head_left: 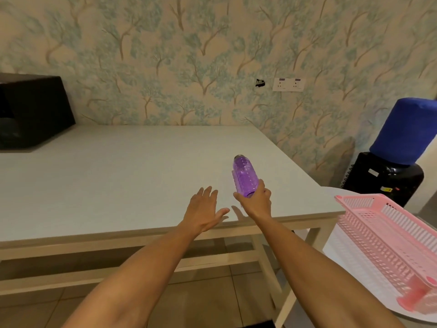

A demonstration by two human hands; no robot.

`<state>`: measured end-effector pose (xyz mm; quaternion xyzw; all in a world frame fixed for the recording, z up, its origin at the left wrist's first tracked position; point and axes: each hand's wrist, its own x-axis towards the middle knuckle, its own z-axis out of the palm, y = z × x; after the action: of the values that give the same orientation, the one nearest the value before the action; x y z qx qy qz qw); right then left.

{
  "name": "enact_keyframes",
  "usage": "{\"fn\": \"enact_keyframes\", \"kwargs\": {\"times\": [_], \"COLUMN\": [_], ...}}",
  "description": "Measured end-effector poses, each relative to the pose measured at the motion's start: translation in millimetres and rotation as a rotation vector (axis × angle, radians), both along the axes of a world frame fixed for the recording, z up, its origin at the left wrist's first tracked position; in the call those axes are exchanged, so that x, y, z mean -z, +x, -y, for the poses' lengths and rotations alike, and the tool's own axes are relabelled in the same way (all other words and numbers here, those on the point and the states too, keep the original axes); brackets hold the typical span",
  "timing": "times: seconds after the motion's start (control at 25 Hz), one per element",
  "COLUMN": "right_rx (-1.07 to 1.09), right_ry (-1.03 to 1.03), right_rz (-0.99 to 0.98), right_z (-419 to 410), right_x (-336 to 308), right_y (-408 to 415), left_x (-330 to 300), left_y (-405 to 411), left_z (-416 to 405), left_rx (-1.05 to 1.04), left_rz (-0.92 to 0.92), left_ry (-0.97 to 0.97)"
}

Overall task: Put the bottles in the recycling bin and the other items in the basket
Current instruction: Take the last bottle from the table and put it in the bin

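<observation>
Gripping translucent purple ribbed plastic bottle (pixel 244 177) at its lower end with right hand (pixel 256 202), fingers wrapped around it, bottle tilting away above the near right part of white rectangular tabletop (pixel 118 174). Hovering left hand (pixel 204 210) alongside, fingers spread and released. Sitting lower right: pink slotted plastic basket (pixel 387 235).

I can read no text anywhere from here. The wall sockets (pixel 288 84) at far right carry small dark strips above each outlet, too blurred to make out. The black dispenser (pixel 383 179) on the right has a pale sticker and a small yellow tag, both illegible. The purple bottle (pixel 244 177) shows no label.
</observation>
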<state>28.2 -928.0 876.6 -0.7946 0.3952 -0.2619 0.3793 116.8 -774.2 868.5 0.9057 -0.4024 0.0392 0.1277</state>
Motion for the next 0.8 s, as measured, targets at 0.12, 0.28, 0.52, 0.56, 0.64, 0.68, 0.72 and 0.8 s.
{"fn": "enact_keyframes", "kwargs": {"times": [0.12, 0.28, 0.52, 0.56, 0.64, 0.68, 0.72, 0.8], "right_rx": [0.023, 0.061, 0.086, 0.08, 0.054, 0.041, 0.028, 0.006], "right_ry": [-0.032, -0.012, 0.073, 0.106, 0.184, 0.214, 0.23, 0.218], "right_rz": [0.01, 0.079, 0.197, 0.223, 0.288, 0.314, 0.33, 0.348], "right_z": [2, 0, -24, -30, -41, -44, -47, -52], "right_x": [-1, -2, -2, -3, -6, -6, -5, -4], "right_y": [6, -1, -34, -42, -62, -73, -86, -112], "left_x": [7, 14, 11, 8, -1, -5, -10, -19], "left_y": [12, 20, 1, -5, -17, -24, -32, -53], "left_z": [-2, 1, 10, 9, 9, 8, 8, 4], "left_rx": [0.028, 0.066, 0.069, 0.076, 0.091, 0.095, 0.096, 0.108], "left_rz": [-0.031, -0.086, -0.231, -0.235, -0.229, -0.228, -0.231, -0.242], "left_ry": [-0.025, -0.062, -0.164, -0.175, -0.196, -0.21, -0.222, -0.256]}}
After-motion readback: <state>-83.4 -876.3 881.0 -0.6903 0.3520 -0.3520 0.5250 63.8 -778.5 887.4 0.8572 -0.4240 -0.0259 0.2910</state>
